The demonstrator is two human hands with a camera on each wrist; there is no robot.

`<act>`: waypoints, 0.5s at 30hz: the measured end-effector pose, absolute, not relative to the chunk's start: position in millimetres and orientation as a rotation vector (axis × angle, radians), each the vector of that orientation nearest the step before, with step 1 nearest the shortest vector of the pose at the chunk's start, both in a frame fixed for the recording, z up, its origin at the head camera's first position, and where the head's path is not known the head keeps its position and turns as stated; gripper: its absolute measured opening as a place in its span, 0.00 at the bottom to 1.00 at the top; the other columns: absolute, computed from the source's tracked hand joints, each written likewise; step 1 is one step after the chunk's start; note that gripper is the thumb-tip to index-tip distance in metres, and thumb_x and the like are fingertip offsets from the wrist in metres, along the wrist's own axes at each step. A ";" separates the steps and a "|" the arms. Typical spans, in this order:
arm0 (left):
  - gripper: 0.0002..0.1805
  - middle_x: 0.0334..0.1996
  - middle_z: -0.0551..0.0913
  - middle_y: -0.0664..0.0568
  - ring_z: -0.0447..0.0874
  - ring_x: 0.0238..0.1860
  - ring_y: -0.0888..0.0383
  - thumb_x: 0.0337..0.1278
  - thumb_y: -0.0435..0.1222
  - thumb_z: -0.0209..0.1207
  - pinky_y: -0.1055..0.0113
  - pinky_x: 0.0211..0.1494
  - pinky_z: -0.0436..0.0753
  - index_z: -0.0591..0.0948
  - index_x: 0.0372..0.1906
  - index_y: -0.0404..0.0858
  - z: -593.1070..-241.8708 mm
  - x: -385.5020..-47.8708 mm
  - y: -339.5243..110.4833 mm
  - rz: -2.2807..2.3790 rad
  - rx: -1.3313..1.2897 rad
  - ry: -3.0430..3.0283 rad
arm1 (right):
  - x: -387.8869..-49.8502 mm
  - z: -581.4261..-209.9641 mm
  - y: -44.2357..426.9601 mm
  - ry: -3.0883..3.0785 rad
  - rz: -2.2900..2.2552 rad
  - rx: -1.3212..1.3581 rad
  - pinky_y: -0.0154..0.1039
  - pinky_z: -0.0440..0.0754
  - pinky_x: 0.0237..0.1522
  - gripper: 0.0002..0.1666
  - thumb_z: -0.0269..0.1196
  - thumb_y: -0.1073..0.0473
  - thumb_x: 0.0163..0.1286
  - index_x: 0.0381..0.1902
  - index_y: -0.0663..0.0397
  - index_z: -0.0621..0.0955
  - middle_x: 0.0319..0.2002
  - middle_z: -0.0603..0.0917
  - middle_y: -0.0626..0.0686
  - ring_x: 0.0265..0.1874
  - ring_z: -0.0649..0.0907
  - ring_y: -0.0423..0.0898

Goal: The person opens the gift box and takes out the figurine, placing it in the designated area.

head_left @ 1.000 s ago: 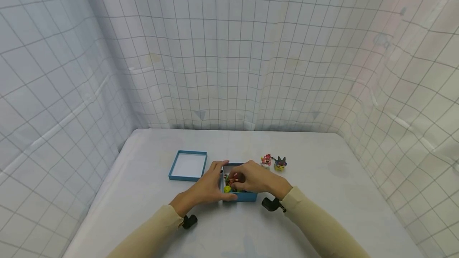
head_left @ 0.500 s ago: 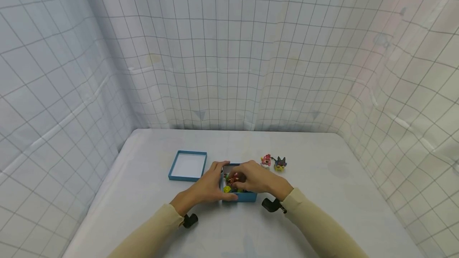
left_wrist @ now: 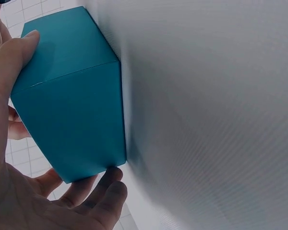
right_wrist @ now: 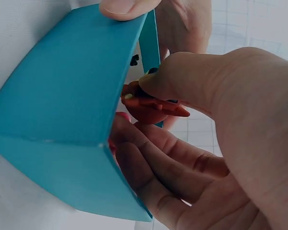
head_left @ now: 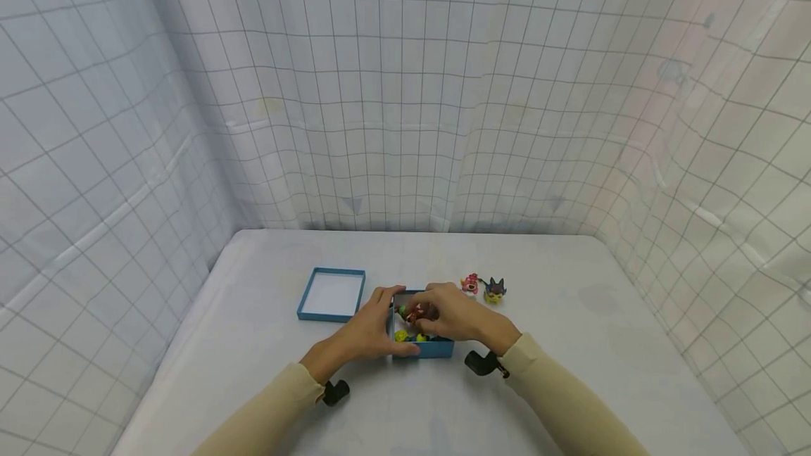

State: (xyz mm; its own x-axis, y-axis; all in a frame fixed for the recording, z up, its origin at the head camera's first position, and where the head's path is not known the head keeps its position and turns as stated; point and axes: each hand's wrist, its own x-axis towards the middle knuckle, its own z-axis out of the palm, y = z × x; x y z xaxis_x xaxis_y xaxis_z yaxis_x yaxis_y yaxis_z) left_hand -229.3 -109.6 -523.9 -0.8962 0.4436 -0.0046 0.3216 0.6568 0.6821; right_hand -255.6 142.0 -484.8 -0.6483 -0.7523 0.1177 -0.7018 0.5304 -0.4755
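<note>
An open blue box (head_left: 434, 350) stands on the white table, holding several small toy figurines. My left hand (head_left: 362, 333) grips the box at its left, thumb on the near wall and fingers at the far end; the left wrist view shows the blue wall (left_wrist: 72, 124) between them. My right hand (head_left: 459, 312) reaches in over the rim and pinches a reddish-brown toy figurine (right_wrist: 149, 108) between thumb and fingers. Below it in the box lies a yellow figurine (head_left: 401, 336). The right hand hides the box's right part.
A shallow blue-rimmed lid (head_left: 329, 317), white inside, lies on the table to the left. Right of the box stand a pink-red figurine (head_left: 470, 283) and a dark-eared yellow figurine (head_left: 495, 290). White gridded curtains enclose the back and sides.
The reddish-brown figurine has shifted slightly with my right hand, and more of the yellow pieces beneath shows. My left hand has stayed on the box.
</note>
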 end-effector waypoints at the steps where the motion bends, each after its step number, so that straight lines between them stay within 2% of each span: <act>1: 0.68 0.86 0.68 0.35 0.77 0.82 0.37 0.58 0.60 0.86 0.33 0.83 0.81 0.61 0.94 0.40 -524.1 -229.1 -109.7 1.065 0.630 2.700 | -255.4 -484.9 142.8 2.656 -0.766 -1.255 0.31 0.86 0.46 0.13 0.73 0.60 0.84 0.61 0.49 0.94 0.47 0.91 0.47 0.44 0.84 0.38; 8: 0.68 0.85 0.69 0.36 0.79 0.79 0.40 0.58 0.60 0.86 0.35 0.82 0.82 0.61 0.93 0.39 -527.6 -229.9 -109.7 1.083 0.656 2.703 | -253.4 -482.6 146.7 2.652 -0.839 -1.204 0.32 0.88 0.49 0.13 0.73 0.63 0.83 0.60 0.47 0.95 0.47 0.88 0.47 0.46 0.84 0.36; 15: 0.68 0.84 0.70 0.36 0.80 0.78 0.40 0.59 0.60 0.86 0.35 0.81 0.83 0.61 0.93 0.38 -527.1 -228.9 -110.1 1.092 0.664 2.701 | -252.0 -481.0 149.6 2.636 -0.875 -1.176 0.33 0.91 0.51 0.14 0.71 0.64 0.83 0.60 0.49 0.94 0.51 0.87 0.49 0.45 0.89 0.35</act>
